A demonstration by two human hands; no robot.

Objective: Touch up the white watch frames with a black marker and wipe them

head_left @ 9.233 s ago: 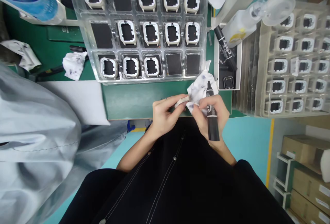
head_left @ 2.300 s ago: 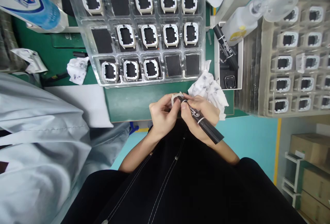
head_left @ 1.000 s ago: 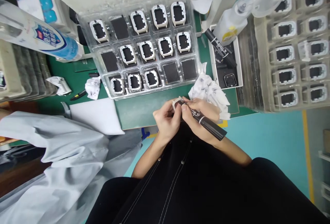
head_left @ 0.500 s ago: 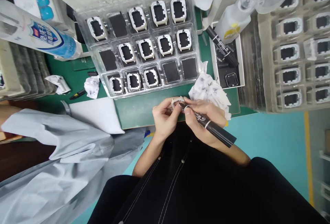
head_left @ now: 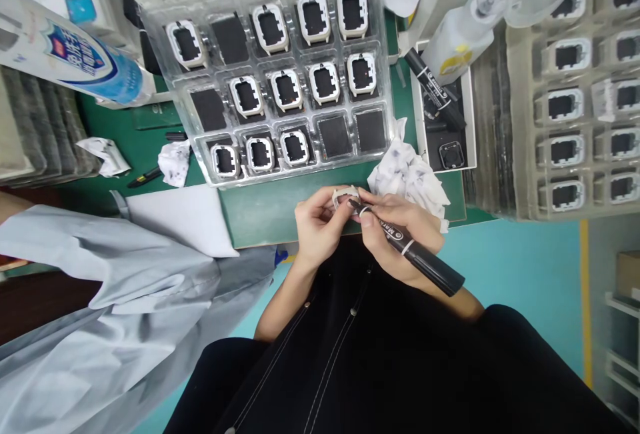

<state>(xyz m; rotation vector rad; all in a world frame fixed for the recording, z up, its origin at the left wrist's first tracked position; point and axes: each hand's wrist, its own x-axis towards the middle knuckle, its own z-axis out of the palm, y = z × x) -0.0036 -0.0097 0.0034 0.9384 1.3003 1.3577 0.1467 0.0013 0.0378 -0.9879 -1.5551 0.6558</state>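
My left hand [head_left: 320, 224] is closed on a small white watch case frame [head_left: 345, 195], held over the front edge of the green table. In my right hand [head_left: 400, 227] is a black marker [head_left: 417, 254], gripped like a pen, its dark tip pointing left at the frame. Fingers partly cover the frame, so whether the tip touches it I cannot tell. Beyond my hands lies a clear plastic tray [head_left: 265, 177] with several similar white frames in its pockets; some pockets show only black lining. A crumpled, stained white cloth [head_left: 410, 177] lies beside my right hand.
A white box [head_left: 470, 162] with markers stands right of the tray. Behind it is a pump bottle [head_left: 460, 44]. Stacked trays [head_left: 525, 187] of frames fill the right. At left are a large bottle [head_left: 90, 61], tissues and a co-worker's grey sleeve [head_left: 125, 254].
The marker has shifted slightly, its back end lower and farther right. Both hands keep their hold on the frame and marker. The head view has moved a little.
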